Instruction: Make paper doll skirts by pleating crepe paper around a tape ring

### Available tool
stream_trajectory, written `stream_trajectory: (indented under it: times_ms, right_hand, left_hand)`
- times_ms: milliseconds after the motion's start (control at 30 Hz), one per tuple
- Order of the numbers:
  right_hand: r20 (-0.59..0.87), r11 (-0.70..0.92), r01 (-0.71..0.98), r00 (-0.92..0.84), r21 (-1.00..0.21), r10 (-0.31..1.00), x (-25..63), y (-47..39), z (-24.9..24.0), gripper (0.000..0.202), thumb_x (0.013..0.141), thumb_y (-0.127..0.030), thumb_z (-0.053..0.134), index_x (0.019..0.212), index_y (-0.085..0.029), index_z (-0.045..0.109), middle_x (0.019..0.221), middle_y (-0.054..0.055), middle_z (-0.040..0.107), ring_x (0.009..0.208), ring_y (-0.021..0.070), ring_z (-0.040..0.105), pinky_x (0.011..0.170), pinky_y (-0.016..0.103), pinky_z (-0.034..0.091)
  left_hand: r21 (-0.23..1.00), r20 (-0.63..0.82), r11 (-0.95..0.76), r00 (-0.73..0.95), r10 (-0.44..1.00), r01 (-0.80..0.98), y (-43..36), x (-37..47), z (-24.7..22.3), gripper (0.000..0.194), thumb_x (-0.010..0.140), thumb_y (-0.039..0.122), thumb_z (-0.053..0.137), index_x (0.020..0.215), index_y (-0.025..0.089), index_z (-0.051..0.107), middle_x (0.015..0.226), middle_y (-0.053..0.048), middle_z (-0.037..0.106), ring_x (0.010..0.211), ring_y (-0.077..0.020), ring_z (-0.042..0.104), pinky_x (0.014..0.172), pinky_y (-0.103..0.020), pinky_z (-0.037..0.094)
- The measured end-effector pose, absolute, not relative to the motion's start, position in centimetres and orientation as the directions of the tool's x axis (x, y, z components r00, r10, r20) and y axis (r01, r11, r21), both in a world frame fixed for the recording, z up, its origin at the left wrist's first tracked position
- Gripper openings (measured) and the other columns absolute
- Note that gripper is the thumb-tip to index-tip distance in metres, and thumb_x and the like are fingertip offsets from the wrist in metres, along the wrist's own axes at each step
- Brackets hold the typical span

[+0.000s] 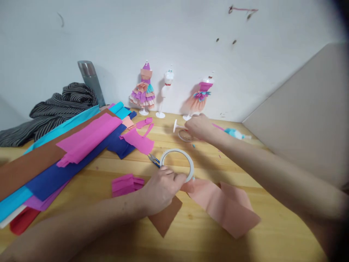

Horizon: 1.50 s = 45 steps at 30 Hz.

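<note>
My left hand [160, 189] is closed around the near edge of a white tape ring [191, 162], above the wooden table. Beside it a long peach paper strip [212, 200] trails to the right, and a brown paper piece [166, 216] lies beneath the hand. Farther back, my right hand [199, 127] has its fingers curled down beside a lying white stand [176, 126] and a small ring [185, 136]; what its fingers hold, if anything, is hidden. Blue-handled snips [155, 160] touch the left side of the tape ring.
Long coloured paper sheets [89, 138] cover the left, near a striped cloth [64, 105] and a grey bottle [92, 82]. Small dress forms [145, 89] stand along the wall. Pink scraps [139, 140] lie centre-left; a blue-dressed form [234, 133] lies at the right.
</note>
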State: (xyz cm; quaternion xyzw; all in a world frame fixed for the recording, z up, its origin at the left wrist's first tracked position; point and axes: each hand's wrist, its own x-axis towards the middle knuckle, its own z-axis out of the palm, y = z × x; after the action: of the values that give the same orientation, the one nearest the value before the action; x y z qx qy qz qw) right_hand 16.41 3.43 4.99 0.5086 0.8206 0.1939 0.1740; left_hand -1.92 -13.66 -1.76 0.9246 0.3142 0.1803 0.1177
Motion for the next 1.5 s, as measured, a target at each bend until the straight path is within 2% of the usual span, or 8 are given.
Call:
stream_trajectory:
  times_ms: [167, 433, 600, 867, 967, 1133, 1300, 1500]
  right_hand:
    - [-0.125, 0.642, 0.534, -0.708, 0.55, 0.695, 12.2, 2.6, 5.0, 0.022, 0.081, -0.004, 0.055, 0.067, -0.014, 0.069, 0.072, 0.013, 0.07, 0.096, 0.029, 0.057, 0.086, 0.045, 0.039]
    - [-0.132, 0.759, 0.276, -0.894, 0.59, 0.428, 9.2, 3.0, 0.8, 0.025, 0.073, -0.008, 0.058, 0.056, -0.025, 0.066, 0.066, 0.006, 0.067, 0.097, 0.031, 0.056, 0.096, 0.055, 0.038]
    - [-0.105, 0.76, 0.231, -0.925, 0.608, 0.365, 9.9, 3.3, 0.1, 0.025, 0.075, -0.009, 0.055, 0.059, -0.023, 0.068, 0.067, 0.007, 0.066, 0.098, 0.0314, 0.057, 0.101, 0.06, 0.035]
    - [-0.142, 0.778, 0.167, -0.939, 0.606, 0.312, 10.3, 4.1, -0.1, 0.022, 0.073, -0.005, 0.057, 0.066, -0.02, 0.072, 0.068, 0.003, 0.068, 0.1, 0.0254, 0.057, 0.117, 0.059, 0.007]
    - [-0.154, 0.795, 0.17, -0.937, 0.583, 0.314, 10.5, 4.6, -0.1, 0.023, 0.072, -0.003, 0.058, 0.063, -0.02, 0.071, 0.067, 0.002, 0.068, 0.097, 0.0241, 0.059, 0.116, 0.058, 0.003]
    - [-0.125, 0.847, 0.211, -0.943, 0.487, 0.308, 11.2, 4.2, -0.3, 0.024, 0.068, 0.004, 0.06, 0.056, -0.016, 0.066, 0.07, 0.003, 0.07, 0.102, 0.0242, 0.059, 0.116, 0.056, 0.013]
    - [-0.073, 0.922, 0.247, -0.957, 0.299, 0.28, 11.0, 2.7, -0.1, 0.034, 0.071, 0.013, 0.051, 0.057, -0.016, 0.062, 0.081, 0.002, 0.072, 0.119, 0.0229, 0.052, 0.112, 0.051, 0.024]
    - [-0.073, 0.968, 0.249, -0.966, -0.017, 0.247, 12.2, 0.6, 0.8, 0.017, 0.082, -0.003, 0.057, 0.08, -0.017, 0.067, 0.113, 0.009, 0.069, 0.121, 0.0198, 0.052, 0.105, 0.034, 0.039]
  left_hand:
    - [0.237, 0.415, -0.837, 0.727, 0.547, 0.493, -14.8, -1.7, -1.6, 0.025, 0.082, -0.002, 0.036, 0.091, 0.014, 0.054, 0.076, -0.004, 0.062, 0.072, -0.0185, 0.058, 0.072, -0.032, 0.044]
    - [0.221, 0.355, -0.83, 0.75, 0.558, 0.513, -15.2, -1.6, -2.1, 0.024, 0.076, -0.002, 0.043, 0.09, 0.015, 0.053, 0.074, -0.004, 0.063, 0.07, -0.0183, 0.058, 0.068, -0.03, 0.045]
    - [0.3, 0.355, -0.786, 0.701, 0.618, 0.541, -15.1, -1.8, -2.8, 0.031, 0.066, -0.004, 0.047, 0.09, 0.016, 0.053, 0.076, -0.004, 0.064, 0.073, -0.0191, 0.06, 0.069, -0.03, 0.045]
    - [0.364, 0.33, -0.752, 0.679, 0.656, 0.55, -15.0, -1.7, -2.9, 0.032, 0.071, -0.004, 0.045, 0.094, 0.016, 0.054, 0.077, -0.005, 0.064, 0.073, -0.0191, 0.059, 0.069, -0.03, 0.045]
    - [0.38, 0.349, -0.756, 0.675, 0.65, 0.533, -15.0, -1.6, -3.1, 0.037, 0.071, -0.005, 0.044, 0.099, 0.016, 0.054, 0.076, -0.004, 0.064, 0.072, -0.0187, 0.059, 0.068, -0.03, 0.044]
    - [0.386, 0.365, -0.766, 0.677, 0.639, 0.515, -14.9, -1.5, -3.5, 0.041, 0.068, -0.006, 0.043, 0.101, 0.017, 0.054, 0.077, -0.004, 0.064, 0.073, -0.019, 0.06, 0.069, -0.03, 0.044]
    - [0.392, 0.33, -0.765, 0.698, 0.636, 0.512, -14.9, -1.5, -3.4, 0.043, 0.07, -0.005, 0.041, 0.106, 0.014, 0.055, 0.078, -0.005, 0.065, 0.075, -0.0207, 0.061, 0.07, -0.032, 0.045]
    - [0.39, 0.339, -0.783, 0.714, 0.612, 0.485, -15.3, -1.4, -2.9, 0.038, 0.071, -0.005, 0.042, 0.101, 0.015, 0.055, 0.082, -0.005, 0.066, 0.08, -0.0194, 0.062, 0.074, -0.031, 0.047]
